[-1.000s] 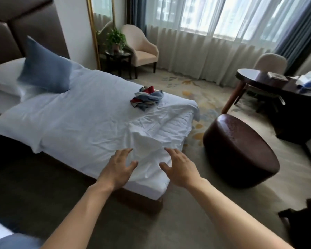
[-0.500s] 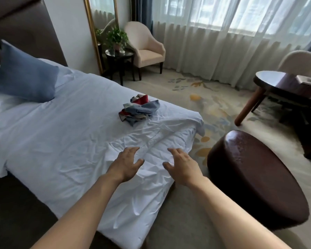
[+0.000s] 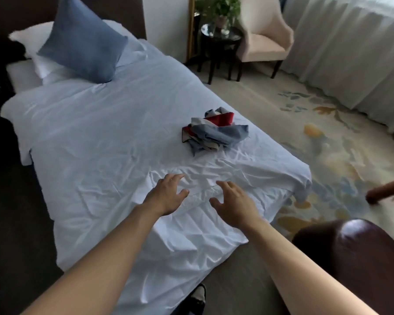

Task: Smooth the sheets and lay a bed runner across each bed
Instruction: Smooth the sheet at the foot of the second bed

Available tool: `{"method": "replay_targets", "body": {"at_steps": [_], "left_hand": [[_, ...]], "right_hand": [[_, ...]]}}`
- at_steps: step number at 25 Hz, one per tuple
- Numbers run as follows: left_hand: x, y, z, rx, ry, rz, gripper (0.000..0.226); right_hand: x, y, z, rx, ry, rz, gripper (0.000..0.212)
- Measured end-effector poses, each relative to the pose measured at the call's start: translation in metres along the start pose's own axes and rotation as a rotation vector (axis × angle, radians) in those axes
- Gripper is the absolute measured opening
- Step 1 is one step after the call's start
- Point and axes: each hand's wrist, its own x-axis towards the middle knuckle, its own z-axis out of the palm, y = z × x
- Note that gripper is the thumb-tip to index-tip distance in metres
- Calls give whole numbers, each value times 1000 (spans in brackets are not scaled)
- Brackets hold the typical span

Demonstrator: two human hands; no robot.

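Note:
A white sheet (image 3: 96,137) covers the bed and is wrinkled near the foot end. A crumpled bed runner (image 3: 214,131) in blue, red and white lies bunched on the sheet toward the far side. My left hand (image 3: 167,193) and my right hand (image 3: 234,204) reach over the wrinkled foot area, fingers spread, palms down, holding nothing. Whether the palms touch the sheet I cannot tell. The runner lies a short way beyond both hands.
A blue cushion (image 3: 82,39) leans on white pillows at the headboard. A dark round ottoman (image 3: 355,255) stands at the right by the bed's foot. Beyond the bed are a small dark side table (image 3: 221,44) with a plant, a beige armchair (image 3: 264,39) and sheer curtains (image 3: 350,48).
I have come closer to the bed, and both hands have moved forward over the foot of the sheet, nearer the runner. The runner has not moved.

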Motion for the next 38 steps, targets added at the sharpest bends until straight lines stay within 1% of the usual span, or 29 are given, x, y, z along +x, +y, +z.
{"method": "replay_targets", "body": {"at_steps": [2,6,9,11,12,14,15,17,18,19,20,21,22,24,26,29,32,34,36,37,38], "left_hand": [[26,-10,15,-10,1,-70,61],[33,-31,58,-37,-51,-200,61],[34,-56,101,-65,-58,-313,59],[24,-70,132,-36,-14,-353,58],[19,-77,146,14,9,-364,58],[10,-87,177,197,1,-363,62],[5,-93,192,282,-17,-369,66],[-7,-105,218,429,-118,-398,74],[-12,-112,227,499,-146,-406,75],[-16,-119,235,551,-128,-402,71],[-20,-126,241,578,-68,-378,60],[-20,-133,246,573,14,-334,46],[-21,-141,251,549,94,-282,38],[-25,-153,253,499,185,-196,26],[-44,-164,254,441,234,-148,14],[-105,-183,260,369,190,-210,25],[-174,-201,273,291,87,-345,32],[-203,-205,277,256,27,-446,32],[-212,-206,274,274,76,-498,32],[-208,-202,271,289,123,-474,38],[-199,-192,268,310,156,-403,47]], "right_hand": [[35,12,12,-37,-52,-66,65],[73,23,49,-90,-202,-168,63],[96,30,98,-115,-324,-261,63],[101,37,137,-140,-401,-349,63],[102,39,157,-152,-441,-387,63],[99,45,197,-173,-513,-437,63],[96,48,216,-183,-539,-463,62],[88,52,249,-186,-574,-501,61],[84,52,263,-186,-580,-516,60],[81,51,276,-190,-582,-532,59],[77,50,287,-188,-575,-544,58],[74,48,296,-178,-557,-550,56],[71,47,304,-164,-530,-558,52],[61,42,315,-137,-448,-574,38],[41,31,321,-109,-417,-586,29],[-12,7,334,-98,-501,-647,30],[-73,-15,350,-77,-622,-701,34],[-98,-18,355,-41,-659,-724,34],[-94,-7,352,7,-580,-672,33],[-84,3,351,-2,-520,-630,34],[-72,17,350,-43,-456,-595,35]]}}
